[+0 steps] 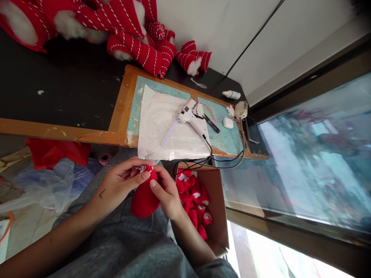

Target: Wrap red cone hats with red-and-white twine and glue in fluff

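Note:
Above my lap, both hands hold a red stuffed fabric piece (pixel 145 200), its rounded end hanging down. My left hand (pixel 123 179) pinches red-and-white twisted cord (pixel 142 169) against its narrow top. On the other side my right hand (pixel 165 189) grips the piece, thumb pressed on the red cloth. The cord trails left to a small spool (pixel 104 158). Just beyond my hands, a white glue gun (pixel 193 117) with a glue stick (pixel 170 132) in its back lies on a white sheet (pixel 155 112).
Red striped stuffed pieces (pixel 139 46) with white filling pile up at the table's back. Pliers (pixel 212 124), a white bottle (pixel 232 94) and a power strip (pixel 241 110) lie to the right. A cardboard box (pixel 216 204) of red pieces stands below, near hanging cables (pixel 210 150).

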Available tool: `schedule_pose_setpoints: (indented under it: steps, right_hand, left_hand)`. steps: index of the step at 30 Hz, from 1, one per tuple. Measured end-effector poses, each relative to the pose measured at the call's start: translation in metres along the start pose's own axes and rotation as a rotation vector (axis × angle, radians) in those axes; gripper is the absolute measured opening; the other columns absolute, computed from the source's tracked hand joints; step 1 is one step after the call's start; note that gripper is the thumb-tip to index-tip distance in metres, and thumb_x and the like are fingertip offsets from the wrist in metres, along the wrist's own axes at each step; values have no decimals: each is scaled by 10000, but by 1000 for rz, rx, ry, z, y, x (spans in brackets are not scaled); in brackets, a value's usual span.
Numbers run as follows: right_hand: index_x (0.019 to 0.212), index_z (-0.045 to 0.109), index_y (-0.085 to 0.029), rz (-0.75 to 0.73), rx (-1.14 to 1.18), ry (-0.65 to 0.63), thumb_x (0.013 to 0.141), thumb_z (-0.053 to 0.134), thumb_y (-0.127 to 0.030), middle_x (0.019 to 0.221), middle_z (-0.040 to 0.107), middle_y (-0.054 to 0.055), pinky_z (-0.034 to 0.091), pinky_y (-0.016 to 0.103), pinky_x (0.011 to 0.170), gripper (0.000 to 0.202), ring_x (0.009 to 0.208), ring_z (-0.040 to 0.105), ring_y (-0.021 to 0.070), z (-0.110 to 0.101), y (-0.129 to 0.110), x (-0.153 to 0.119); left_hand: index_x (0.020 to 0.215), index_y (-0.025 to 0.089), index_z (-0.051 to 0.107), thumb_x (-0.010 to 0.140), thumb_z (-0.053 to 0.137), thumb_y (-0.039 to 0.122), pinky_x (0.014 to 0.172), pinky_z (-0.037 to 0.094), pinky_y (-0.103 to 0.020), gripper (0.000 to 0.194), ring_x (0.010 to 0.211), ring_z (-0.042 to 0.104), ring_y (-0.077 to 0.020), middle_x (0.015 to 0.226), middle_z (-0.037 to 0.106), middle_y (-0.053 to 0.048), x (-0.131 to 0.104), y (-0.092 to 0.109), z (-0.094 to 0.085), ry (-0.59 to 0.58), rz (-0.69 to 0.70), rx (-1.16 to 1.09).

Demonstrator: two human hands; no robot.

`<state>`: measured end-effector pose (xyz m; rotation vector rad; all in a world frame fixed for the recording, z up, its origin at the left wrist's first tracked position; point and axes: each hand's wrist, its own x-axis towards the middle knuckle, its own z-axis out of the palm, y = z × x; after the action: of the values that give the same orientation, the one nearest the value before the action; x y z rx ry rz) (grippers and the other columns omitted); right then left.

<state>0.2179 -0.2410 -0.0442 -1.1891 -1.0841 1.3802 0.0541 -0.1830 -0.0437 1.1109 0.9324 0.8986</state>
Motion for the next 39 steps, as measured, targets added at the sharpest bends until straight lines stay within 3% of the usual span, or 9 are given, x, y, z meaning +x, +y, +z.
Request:
schedule_pose_setpoints:
  steps: [3, 8, 13, 18, 22, 28, 31, 35, 39]
  right_hand:
    - [1212, 706, -359, 2, -26, 10, 944, 717, -612, 1181, 752, 26, 550, 462, 1067, 369, 1131, 708, 307, 1, -1, 1]
    - [1227, 706, -380, 12, -53, 10, 943, 723, -572, 1198, 758, 10, 561, 456, 1054, 344, 1131, 718, 307, 0, -1, 0]
    - [1222, 709, -381, 4, -48, 0, 938, 730, -578, 1180, 761, 8, 567, 450, 1064, 347, 1132, 726, 305, 0, 0, 0]
    - [1216, 711, -376, 16, -70, -2, 941, 721, -576, 1190, 769, 2, 573, 436, 1066, 340, 1141, 732, 298, 1, -2, 2]
    - [1231, 694, -363, -1, -75, -16, 976, 684, -556, 1190, 767, 8, 577, 430, 1071, 320, 1155, 733, 287, 1, -5, 3]
    - [1384, 519, -289, 4, -288, 34, 765, 920, -481, 1389, 660, 99, 545, 467, 1127, 762, 1269, 674, 296, 3, 4, 3]
    - [1169, 593, -269, 38, -338, 119, 776, 902, -454, 1165, 726, 67, 580, 424, 1000, 533, 1075, 713, 274, 3, 6, 4]
    - [1096, 662, -246, 10, -276, 73, 917, 733, -403, 1063, 761, 52, 565, 391, 956, 249, 1006, 717, 249, -2, -1, 5]
    - [1108, 702, -257, 58, -183, 32, 961, 659, -437, 1004, 757, 26, 546, 350, 828, 237, 900, 684, 223, -8, -6, 5]
  left_hand:
    - [1035, 308, 867, 869, 863, 514, 706, 521, -247, 265, 798, 594, -156, 950, 700, -9, 0, -4, -2, 21, 38, 3]
    - [1257, 369, 824, 900, 845, 484, 728, 520, -232, 375, 835, 599, -148, 955, 666, 5, -2, -1, -5, 50, 53, 63]
    - [1076, 377, 881, 938, 820, 448, 786, 528, -239, 167, 899, 635, -159, 949, 663, 1, 0, -3, -5, -1, 123, 54]
    - [1265, 416, 820, 897, 851, 515, 756, 540, -248, 382, 845, 618, -160, 937, 650, -1, 1, -2, -3, 1, 108, 15]
    - [1099, 364, 883, 907, 844, 509, 744, 533, -242, 244, 857, 633, -163, 908, 645, -10, 3, -5, -5, -20, 150, 28]
    - [1053, 318, 884, 927, 831, 460, 789, 541, -242, 197, 884, 649, -160, 932, 666, -8, 2, -11, -11, 44, 155, 84]
    - [1195, 286, 847, 885, 849, 527, 836, 589, -278, 393, 964, 704, -207, 1041, 740, -38, 1, -9, -12, 58, 85, 114]
    - [1383, 239, 744, 748, 911, 639, 1019, 626, -402, 769, 1236, 725, -346, 1368, 767, -125, 2, -6, -14, -10, -49, 89]
    - [1319, 238, 772, 814, 852, 646, 1057, 618, -446, 653, 1250, 738, -359, 1359, 785, -131, 4, -10, -20, -76, -93, 105]
